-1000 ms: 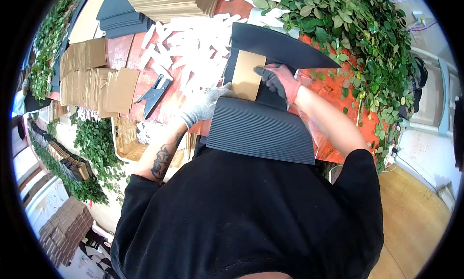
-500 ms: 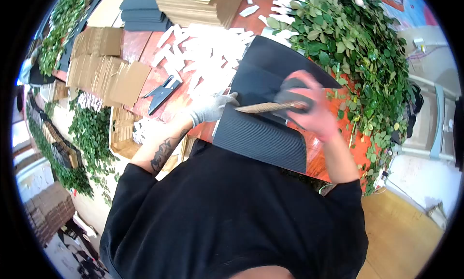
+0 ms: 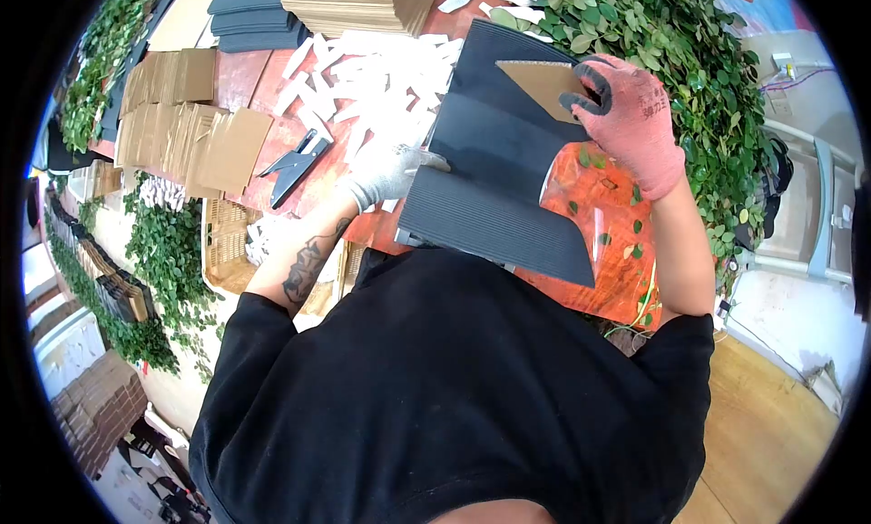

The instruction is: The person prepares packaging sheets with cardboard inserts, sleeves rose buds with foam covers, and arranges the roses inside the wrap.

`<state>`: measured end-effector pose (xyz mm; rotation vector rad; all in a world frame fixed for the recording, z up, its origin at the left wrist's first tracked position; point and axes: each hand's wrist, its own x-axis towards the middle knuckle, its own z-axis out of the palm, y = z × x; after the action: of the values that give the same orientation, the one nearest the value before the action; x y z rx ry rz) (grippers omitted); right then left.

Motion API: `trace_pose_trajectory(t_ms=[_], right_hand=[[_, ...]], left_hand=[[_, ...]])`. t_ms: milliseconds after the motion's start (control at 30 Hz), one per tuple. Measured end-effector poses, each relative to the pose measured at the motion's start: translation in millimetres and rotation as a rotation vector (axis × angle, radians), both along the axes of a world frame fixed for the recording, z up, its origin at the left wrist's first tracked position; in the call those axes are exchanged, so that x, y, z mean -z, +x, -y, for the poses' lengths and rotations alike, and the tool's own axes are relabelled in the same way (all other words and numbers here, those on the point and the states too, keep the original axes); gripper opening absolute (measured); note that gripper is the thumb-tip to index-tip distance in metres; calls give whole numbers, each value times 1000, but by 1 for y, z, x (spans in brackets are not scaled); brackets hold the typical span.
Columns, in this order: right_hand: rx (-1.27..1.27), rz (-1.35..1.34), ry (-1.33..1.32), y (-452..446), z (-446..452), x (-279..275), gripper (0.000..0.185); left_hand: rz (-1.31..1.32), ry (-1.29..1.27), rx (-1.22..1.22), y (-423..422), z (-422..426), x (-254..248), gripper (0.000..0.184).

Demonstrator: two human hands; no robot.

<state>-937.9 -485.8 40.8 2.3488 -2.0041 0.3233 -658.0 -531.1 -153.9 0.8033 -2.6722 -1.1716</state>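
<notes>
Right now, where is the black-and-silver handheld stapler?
In the head view, the stapler lies on the red table to the person's left, between the fanned brown cardboard pieces and the grey-gloved left hand.

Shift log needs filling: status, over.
Right hand gripping brown cardboard piece. Left hand at edge of black ribbed sheet. Loose leaves on red table alongside.
</notes>
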Motion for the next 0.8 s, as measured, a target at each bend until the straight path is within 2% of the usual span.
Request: trace_pose_trajectory(t_ms=[33,67,100,167,200,267,300,367,400,467,533,567,600,667,700,767,800], right_hand=[[-77,25,-203,-5,-2,6,32],[-79,20,-200,-6,-7,-4,32],[-177,31,-318,-2,-16,-23,32],[-221,588,-319,11,-41,-37,33],[-227,891,-207,10,-55,-41,37],[-133,1406,343,-6,-69,-41,44],[2,1485,616,-9,-63,-30,48],[242,1551,941,-10,-47,2,42],[398,1585,1016,-6,-40,22,38],[355,1791,1216,-14,-26,73,29],[428,1931,1214,-11,-24,117,30],[482,1918,1220,-10,-24,136,34],[512,1885,1141,7,-26,121,36],[556,1957,1094,10,-29,161,33],[557,1957,1098,8,-28,168,33],[493,1971,1099,10,-28,172,36],[497,1975,1105,12,-28,169,36]], left_hand=[[55,44,11,-1,1,-3,34],[108,88,19,-2,1,-10,34],[101,89,11,-5,3,-17,34],[238,-9,74,-6,1,-27,36],[239,0,61,-4,-1,-24,36],[144,-9,78,0,-1,-13,38],[149,-10,77,2,-2,-8,38],[25,-96,26,2,-2,4,33],[24,-96,34,1,-1,10,33],[-28,-57,29,2,-1,20,34],[9,-103,42,2,-1,8,34],[46,-149,52,2,-2,3,34],[48,-147,52,2,-4,3,34],[-302,48,-102,3,-9,2,31],[-300,50,-105,3,-10,-3,31],[-112,337,-135,5,-13,-13,29],[-107,342,-137,5,-14,-10,29]])
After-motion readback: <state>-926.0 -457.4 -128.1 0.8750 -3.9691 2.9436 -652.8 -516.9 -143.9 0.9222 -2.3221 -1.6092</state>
